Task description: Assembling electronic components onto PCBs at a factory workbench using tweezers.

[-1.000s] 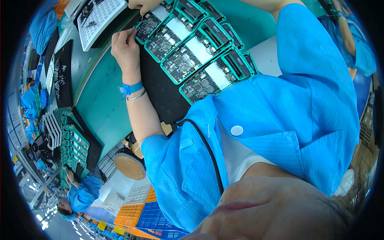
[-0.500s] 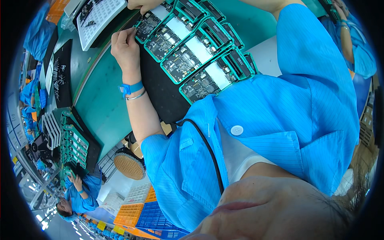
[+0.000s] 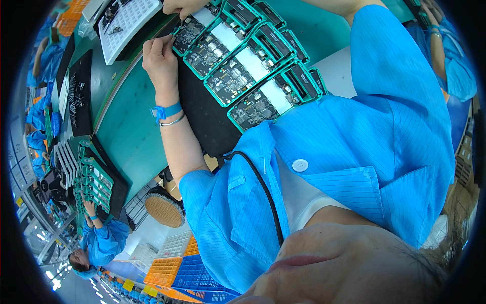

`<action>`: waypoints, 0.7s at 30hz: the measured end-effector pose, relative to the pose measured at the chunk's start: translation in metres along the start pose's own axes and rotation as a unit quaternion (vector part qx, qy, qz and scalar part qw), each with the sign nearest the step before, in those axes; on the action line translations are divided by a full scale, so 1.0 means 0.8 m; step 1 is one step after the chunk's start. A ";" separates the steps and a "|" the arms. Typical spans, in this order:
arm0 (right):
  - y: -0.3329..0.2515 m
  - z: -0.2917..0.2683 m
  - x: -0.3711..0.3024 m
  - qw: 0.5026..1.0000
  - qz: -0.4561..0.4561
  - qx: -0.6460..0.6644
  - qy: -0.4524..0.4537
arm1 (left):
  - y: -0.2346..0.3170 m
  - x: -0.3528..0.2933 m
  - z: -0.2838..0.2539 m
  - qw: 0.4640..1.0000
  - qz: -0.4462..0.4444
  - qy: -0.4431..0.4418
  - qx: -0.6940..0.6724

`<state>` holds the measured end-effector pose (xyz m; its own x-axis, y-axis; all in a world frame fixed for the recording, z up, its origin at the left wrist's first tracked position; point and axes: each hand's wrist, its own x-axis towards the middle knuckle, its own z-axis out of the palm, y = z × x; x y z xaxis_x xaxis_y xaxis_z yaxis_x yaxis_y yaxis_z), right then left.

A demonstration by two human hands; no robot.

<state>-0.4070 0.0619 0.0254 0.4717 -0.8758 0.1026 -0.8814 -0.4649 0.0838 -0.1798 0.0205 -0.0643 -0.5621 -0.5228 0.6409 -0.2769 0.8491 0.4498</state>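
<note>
Green-framed casings with dark circuit boards (image 3: 230, 81) and pale silvery plates lie in a slanted row before me. My left hand (image 3: 161, 60), with a blue wristband, pinches its fingertips together at the corner of the farthest-left casing (image 3: 187, 34). Whether the fingers grip its rim or something small is hidden. At the top edge, my right hand (image 3: 183, 7) is curled over the upper end of that same casing, partly cut off by the picture. What its closed fingers hold cannot be made out. A black mat (image 3: 200, 114) lies beside the row.
A white perforated tray (image 3: 126, 30) with black parts stands at the upper left. Near it, a black mat (image 3: 78, 93) carries small parts. A co-worker (image 3: 104, 243) sits by another row of green casings (image 3: 96, 177) at lower left. A round stool (image 3: 164, 207) and crates (image 3: 164, 271) stand below.
Both my hands stay almost in place. The co-worker at lower left has put a hand forward to the row of green casings. At upper left another person's arm has come into view.
</note>
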 end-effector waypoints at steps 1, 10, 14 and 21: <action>-0.001 0.000 0.000 1.000 0.000 0.000 0.000 | -0.001 0.000 0.000 1.000 0.005 -0.003 -0.005; -0.005 -0.007 0.001 1.000 0.001 0.000 0.000 | -0.015 0.017 -0.014 0.996 0.034 -0.079 -0.015; 0.001 -0.017 -0.024 0.995 0.060 0.011 0.077 | 0.001 0.004 -0.015 0.997 0.050 -0.053 0.020; -0.010 -0.037 -0.193 0.878 0.219 0.406 0.129 | -0.003 -0.114 -0.116 0.973 -0.210 -0.083 0.057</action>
<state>-0.4718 0.2045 0.0384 -0.0200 -0.9837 0.1786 -0.6572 -0.1217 -0.7438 -0.0553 0.0593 -0.0661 -0.4962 -0.8138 0.3025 -0.5888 0.5714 0.5716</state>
